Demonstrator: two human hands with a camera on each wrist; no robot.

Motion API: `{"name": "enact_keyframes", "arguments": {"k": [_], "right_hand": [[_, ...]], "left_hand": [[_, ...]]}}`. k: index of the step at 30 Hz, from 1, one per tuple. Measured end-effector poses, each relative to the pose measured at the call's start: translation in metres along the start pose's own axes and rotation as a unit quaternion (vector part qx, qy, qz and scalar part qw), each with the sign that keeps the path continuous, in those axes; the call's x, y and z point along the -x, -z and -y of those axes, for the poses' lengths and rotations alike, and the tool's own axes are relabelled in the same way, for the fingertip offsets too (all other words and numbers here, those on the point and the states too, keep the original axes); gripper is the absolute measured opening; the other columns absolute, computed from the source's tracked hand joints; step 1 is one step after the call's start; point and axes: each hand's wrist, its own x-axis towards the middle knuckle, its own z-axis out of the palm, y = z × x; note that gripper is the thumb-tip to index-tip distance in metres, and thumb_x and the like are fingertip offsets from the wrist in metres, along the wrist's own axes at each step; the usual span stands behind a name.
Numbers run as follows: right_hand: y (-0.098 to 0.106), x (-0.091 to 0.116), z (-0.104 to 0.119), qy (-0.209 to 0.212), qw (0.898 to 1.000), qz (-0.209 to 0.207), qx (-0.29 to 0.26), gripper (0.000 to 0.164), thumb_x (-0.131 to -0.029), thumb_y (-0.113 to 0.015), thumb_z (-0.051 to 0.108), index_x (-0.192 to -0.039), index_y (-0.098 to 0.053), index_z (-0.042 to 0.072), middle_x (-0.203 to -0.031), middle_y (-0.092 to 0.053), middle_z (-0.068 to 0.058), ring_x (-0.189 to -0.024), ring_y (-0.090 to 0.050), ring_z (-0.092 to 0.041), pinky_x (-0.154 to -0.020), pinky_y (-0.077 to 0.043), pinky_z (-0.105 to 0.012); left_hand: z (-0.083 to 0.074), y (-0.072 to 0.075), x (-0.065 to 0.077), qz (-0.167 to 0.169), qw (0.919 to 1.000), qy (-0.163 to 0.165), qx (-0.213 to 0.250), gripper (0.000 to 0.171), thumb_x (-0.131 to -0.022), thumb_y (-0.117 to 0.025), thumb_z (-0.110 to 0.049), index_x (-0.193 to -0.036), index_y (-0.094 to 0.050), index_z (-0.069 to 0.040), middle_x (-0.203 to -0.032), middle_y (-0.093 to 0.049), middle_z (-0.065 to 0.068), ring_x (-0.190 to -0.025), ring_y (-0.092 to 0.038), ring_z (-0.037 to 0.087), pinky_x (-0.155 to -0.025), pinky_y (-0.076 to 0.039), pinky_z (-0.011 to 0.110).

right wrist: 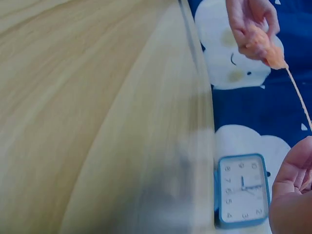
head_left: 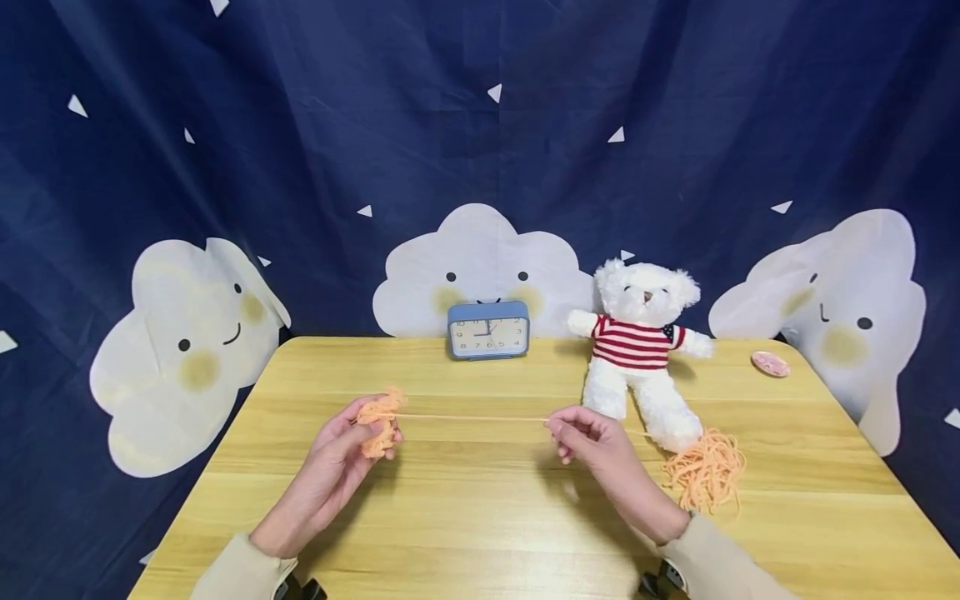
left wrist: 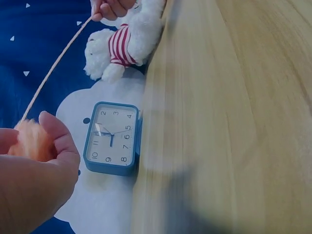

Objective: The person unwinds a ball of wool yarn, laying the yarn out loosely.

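Observation:
My left hand (head_left: 337,454) grips a small bundle of peach-orange yarn (head_left: 380,408), its thumb lying across the front. From that bundle a single strand (head_left: 472,417) runs straight and taut to my right hand (head_left: 597,447), which pinches it between thumb and fingertips. Both hands are raised above the table, well apart. In the left wrist view, the fuzzy yarn bundle (left wrist: 33,141) sits between thumb and fingers. Beyond the right hand, a loose tangled heap of the same yarn (head_left: 707,469) lies on the table, with a bit of strand leading toward that hand.
On the wooden table (head_left: 465,533), a blue alarm clock (head_left: 489,332) stands at the back edge. A white teddy bear (head_left: 647,350) in a striped sweater sits right of it, one foot against the yarn heap. A small pink oval object (head_left: 770,364) lies at the far right.

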Motion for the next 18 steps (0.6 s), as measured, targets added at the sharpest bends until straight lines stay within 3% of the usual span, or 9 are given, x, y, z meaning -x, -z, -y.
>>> {"name": "enact_keyframes", "arguments": {"k": [5,10,13,18], "right_hand": [[0.013,0.004,0.008,0.01,0.999,-0.033,-0.014,0.012,-0.106,-0.07,0.007,-0.11,-0.073,-0.004,-0.087,-0.068,-0.01,-0.074,-0.063,-0.012,-0.066,-0.058,-0.023],[0.025,0.005,0.014,0.023,0.996,-0.05,-0.066,0.008,-0.107,-0.067,0.003,-0.107,-0.073,-0.002,-0.092,-0.069,-0.008,-0.076,-0.062,-0.011,-0.067,-0.059,-0.021],[0.033,0.007,0.017,0.028,0.993,-0.065,-0.089,0.009,-0.108,-0.064,0.001,-0.107,-0.073,0.0,-0.092,-0.068,-0.007,-0.076,-0.062,-0.011,-0.068,-0.058,-0.021],[0.048,0.011,0.018,0.032,0.99,-0.09,-0.103,0.013,-0.11,-0.062,0.001,-0.106,-0.074,0.003,-0.091,-0.069,-0.004,-0.076,-0.063,-0.01,-0.067,-0.057,-0.019]], "left_hand": [[0.002,0.004,0.001,0.017,0.9994,-0.001,-0.032,0.037,-0.107,-0.054,0.009,-0.143,-0.057,0.0,-0.122,-0.067,0.009,-0.097,-0.071,0.02,-0.078,-0.058,0.024],[0.002,0.006,0.002,0.016,0.998,-0.009,-0.061,0.035,-0.108,-0.055,0.007,-0.142,-0.062,0.004,-0.128,-0.069,0.011,-0.1,-0.071,0.018,-0.08,-0.06,0.024],[0.002,0.007,0.004,0.014,0.998,-0.017,-0.059,0.035,-0.108,-0.055,0.008,-0.142,-0.064,0.006,-0.132,-0.068,0.014,-0.099,-0.07,0.018,-0.078,-0.06,0.023],[0.001,0.01,0.006,0.004,0.9991,-0.033,-0.025,0.035,-0.108,-0.051,0.009,-0.135,-0.071,0.0,-0.129,-0.07,0.011,-0.095,-0.069,0.016,-0.076,-0.058,0.022]]}}
